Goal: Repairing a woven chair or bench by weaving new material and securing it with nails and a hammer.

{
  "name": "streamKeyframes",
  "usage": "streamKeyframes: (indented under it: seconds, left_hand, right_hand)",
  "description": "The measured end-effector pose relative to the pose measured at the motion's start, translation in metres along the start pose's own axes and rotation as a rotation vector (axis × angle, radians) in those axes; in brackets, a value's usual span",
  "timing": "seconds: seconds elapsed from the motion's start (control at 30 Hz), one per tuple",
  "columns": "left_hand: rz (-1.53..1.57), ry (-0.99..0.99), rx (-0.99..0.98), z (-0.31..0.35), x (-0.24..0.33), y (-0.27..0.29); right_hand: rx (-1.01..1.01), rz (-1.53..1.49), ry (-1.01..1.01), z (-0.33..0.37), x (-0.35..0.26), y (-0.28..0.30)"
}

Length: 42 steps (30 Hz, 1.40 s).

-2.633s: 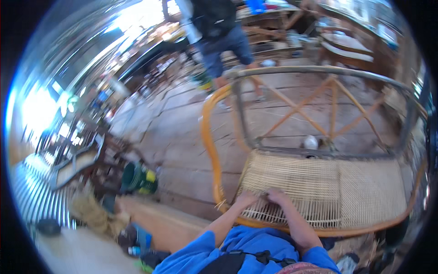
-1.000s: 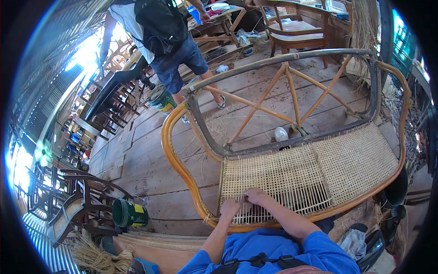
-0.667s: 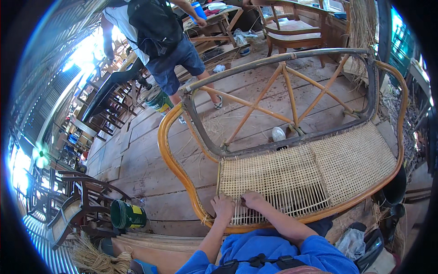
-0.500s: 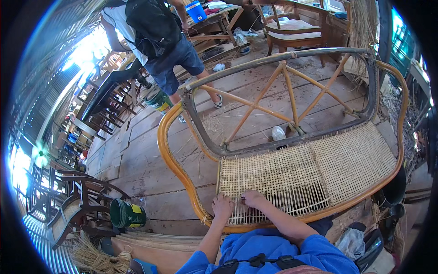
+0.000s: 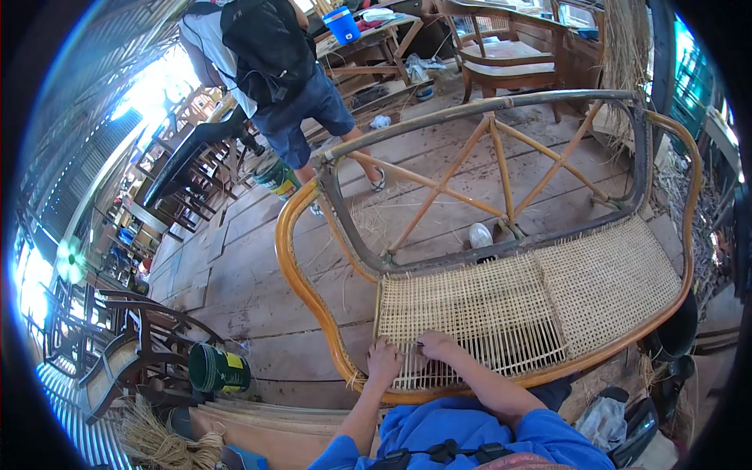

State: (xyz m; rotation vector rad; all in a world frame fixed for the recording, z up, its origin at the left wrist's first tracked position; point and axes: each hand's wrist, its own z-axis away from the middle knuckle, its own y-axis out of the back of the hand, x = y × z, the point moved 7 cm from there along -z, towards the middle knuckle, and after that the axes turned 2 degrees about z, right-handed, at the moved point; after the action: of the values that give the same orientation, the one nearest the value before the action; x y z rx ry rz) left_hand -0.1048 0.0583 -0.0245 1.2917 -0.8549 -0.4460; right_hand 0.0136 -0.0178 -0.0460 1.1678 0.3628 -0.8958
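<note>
Before me stands a rattan bench (image 5: 309,294) with a woven cane seat (image 5: 607,274). Its right part is closely woven; toward the near left, long strands (image 5: 509,352) run with open gaps between them. My left hand (image 5: 385,360) is closed at the seat's left edge, fingertips pressed onto the cane strands. Just to its right, my right hand (image 5: 440,346) is bent over the weave, fingers pinched together. A small dark spot shows at its fingertips; what they pinch is too small to make out.
A person with a black backpack (image 5: 270,47) stands beyond the bench at the left. A green bucket (image 5: 219,368), dark chair frames (image 5: 129,345) and a fibre bundle (image 5: 168,439) lie left. Behind the bench is a wooden armchair (image 5: 509,66); a plastic bag (image 5: 603,419) lies near right.
The whole view has shifted slightly, so the bench and background sit a little lower. Both hands stay at nearly the same spot on the weave, with only small finger movement.
</note>
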Motion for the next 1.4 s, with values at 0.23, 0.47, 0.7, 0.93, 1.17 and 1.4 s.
streamKeyframes:
  seconds: [0.23,0.47,0.7,0.93,1.17,1.4]
  left_hand:
    - [-0.014,-0.007,0.058,0.008,-0.018,-0.013]
    - [0.067,0.058,0.056,0.001,0.017,0.029]
    - [-0.019,0.157,-0.067,0.017,0.017,0.014]
    - [0.017,0.087,0.006,0.02,0.029,0.022]
    - [-0.156,0.173,-0.237,0.005,0.027,-0.006]
    - [0.221,0.344,-0.391,-0.003,-0.005,-0.021]
  right_hand:
    - [0.129,0.093,0.1,-0.003,0.003,-0.018]
    - [0.108,0.045,0.04,-0.027,0.021,-0.006]
    - [-0.051,-0.016,-0.015,-0.02,0.014,-0.015]
    - [-0.114,-0.018,0.017,-0.014,0.011,-0.015]
    - [0.041,0.017,0.032,-0.017,0.014,-0.01]
    - [-0.094,-0.068,0.022,-0.018,0.014,-0.007]
